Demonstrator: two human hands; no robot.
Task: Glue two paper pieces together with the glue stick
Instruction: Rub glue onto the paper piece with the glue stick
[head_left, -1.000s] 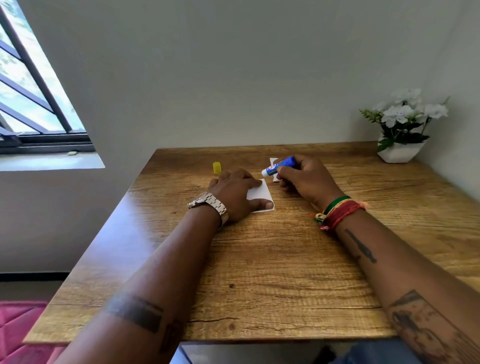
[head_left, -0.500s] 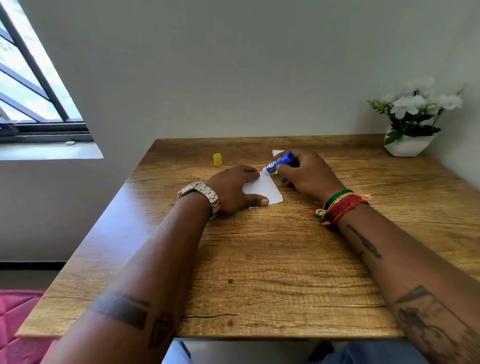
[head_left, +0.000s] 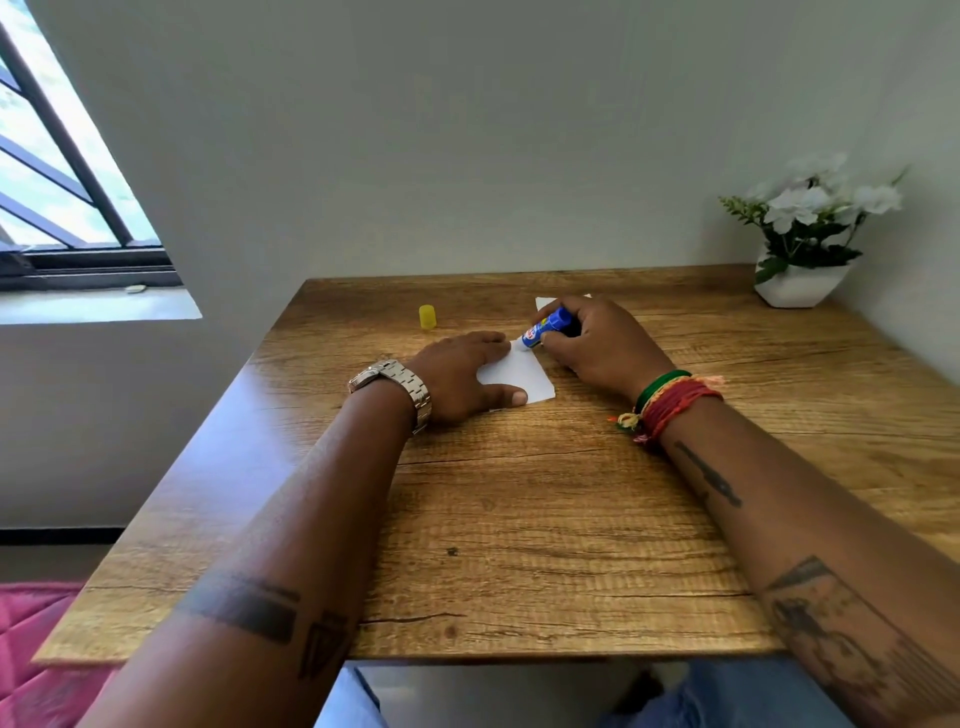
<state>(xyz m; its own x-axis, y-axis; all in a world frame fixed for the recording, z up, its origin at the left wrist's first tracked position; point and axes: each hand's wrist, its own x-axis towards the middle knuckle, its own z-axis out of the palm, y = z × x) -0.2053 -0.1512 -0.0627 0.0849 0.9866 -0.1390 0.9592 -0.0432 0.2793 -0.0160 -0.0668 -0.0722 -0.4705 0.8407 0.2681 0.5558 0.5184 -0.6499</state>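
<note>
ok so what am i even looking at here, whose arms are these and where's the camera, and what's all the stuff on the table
There is no machine here: these are a person's two bare arms, filmed by a wide-angle camera worn on their head, looking forward and down.

The left hand, with a metal wristwatch, presses flat on a small white paper piece on the wooden table. The right hand, with coloured thread bracelets, holds a blue glue stick with its tip at that paper's far corner.

A second white paper piece peeks out behind the right hand. A small yellow cap stands apart to the left. A white pot of white flowers sits in the far right corner.
</note>
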